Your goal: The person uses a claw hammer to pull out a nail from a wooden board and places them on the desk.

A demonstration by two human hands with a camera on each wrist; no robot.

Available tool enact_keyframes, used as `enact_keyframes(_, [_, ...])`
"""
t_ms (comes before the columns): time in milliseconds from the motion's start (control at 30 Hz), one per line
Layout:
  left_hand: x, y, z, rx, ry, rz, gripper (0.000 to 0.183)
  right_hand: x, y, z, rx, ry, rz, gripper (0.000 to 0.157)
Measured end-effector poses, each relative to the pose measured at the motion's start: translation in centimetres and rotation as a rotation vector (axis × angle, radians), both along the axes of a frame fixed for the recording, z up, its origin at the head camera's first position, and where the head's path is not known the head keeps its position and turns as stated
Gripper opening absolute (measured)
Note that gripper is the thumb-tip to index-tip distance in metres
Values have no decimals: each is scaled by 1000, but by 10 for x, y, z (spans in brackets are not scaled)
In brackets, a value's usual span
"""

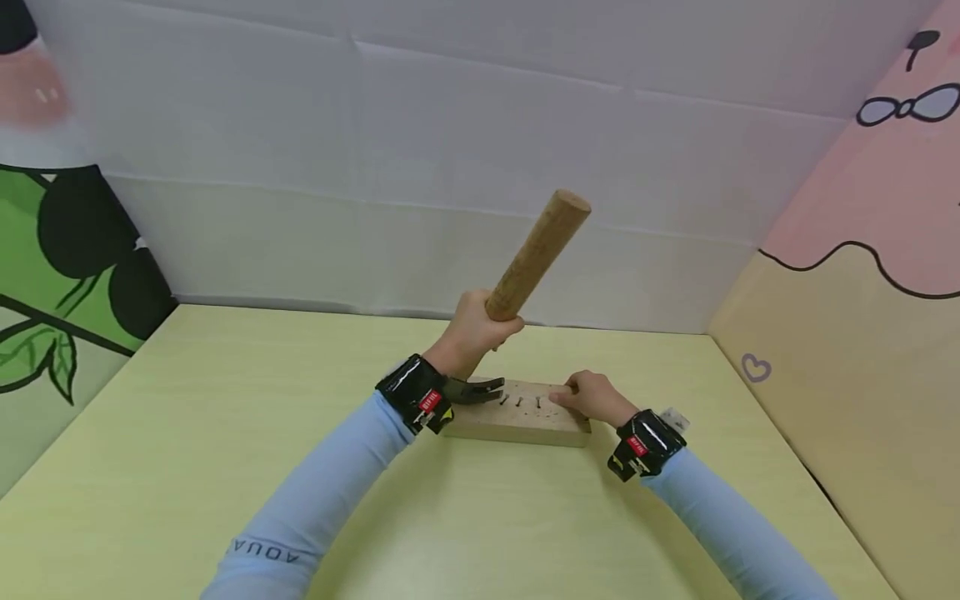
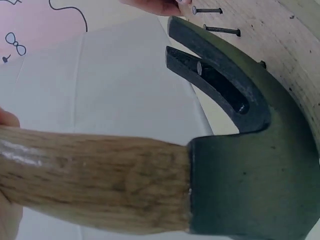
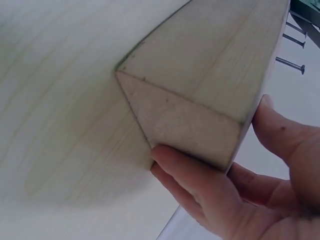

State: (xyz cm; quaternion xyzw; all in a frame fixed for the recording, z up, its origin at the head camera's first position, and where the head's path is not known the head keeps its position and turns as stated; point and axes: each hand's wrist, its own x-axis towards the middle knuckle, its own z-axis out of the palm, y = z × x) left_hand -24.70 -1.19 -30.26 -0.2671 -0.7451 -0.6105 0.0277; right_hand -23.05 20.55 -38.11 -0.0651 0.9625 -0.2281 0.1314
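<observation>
My left hand [image 1: 467, 335] grips the wooden handle of a claw hammer [image 1: 538, 257], whose handle end points up and to the right. The dark hammer head [image 2: 250, 180] is low over the left part of a wooden block [image 1: 517, 432], claws facing right. A nail head [image 2: 200, 67] shows between the two claws in the left wrist view; whether the claws touch it I cannot tell. Several nails [image 1: 537, 402] stand up from the block's top. At the block's right end, my right hand [image 3: 215, 200] holds it, thumb on top and fingers against the end face.
The block lies on a pale yellow table [image 1: 225, 467]. Behind it rises a white wall sheet [image 1: 300, 233]. Printed panels stand at the left [image 1: 67, 275] and right [image 1: 862, 350] sides. A black camera strap [image 1: 415, 392] wraps the left wrist.
</observation>
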Motion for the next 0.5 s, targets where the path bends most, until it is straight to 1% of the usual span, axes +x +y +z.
enact_keyframes(233, [0,-2,0,41,-43,7,10,2,2,0,0,-16,-17,41])
enact_keyframes(367, [0,-2,0,50,-52,5,10,1,2,-1,7,-10,-13,40])
enact_keyframes(500, [-1,-5,1,60,-48,29,11,0,-1,2,1,7,-3,36])
